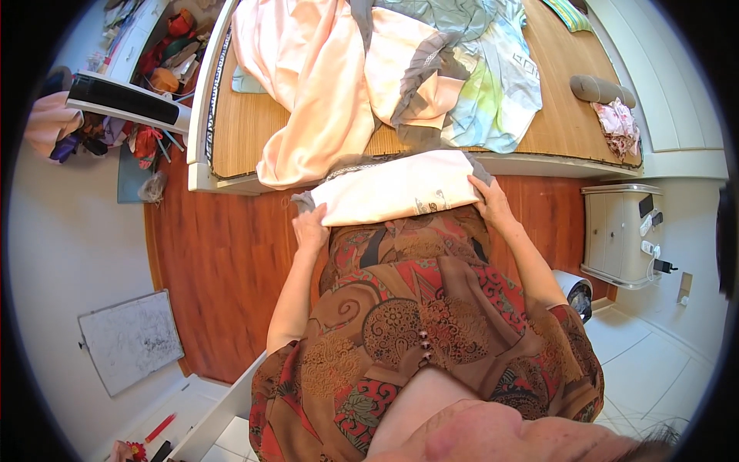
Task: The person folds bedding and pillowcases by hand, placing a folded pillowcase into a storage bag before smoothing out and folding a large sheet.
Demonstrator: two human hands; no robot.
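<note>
A pale pink cloth (392, 193) with grey ruffled trim and a dark printed motif stretches across my lap, folded into a long band. At its left end my left hand (312, 228) grips the lower corner beside the trim. My right hand (489, 201) pinches the opposite end, with the thumb on top. Just beyond, a larger peach fabric (323, 110) drapes over the edge of the bed (248, 133). Beside that lies a grey-ruffled piece (418, 86) and a crumpled blue, green and white printed cloth (496, 98).
On the bed's right are a grey-brown bolster (600, 90) and a folded floral cloth (616, 127). A cream cabinet (612, 237) holding small devices stands at right, near a white bin (573, 291). A whiteboard (133, 342) leans at left; a tower fan (127, 101) stands beside the bed.
</note>
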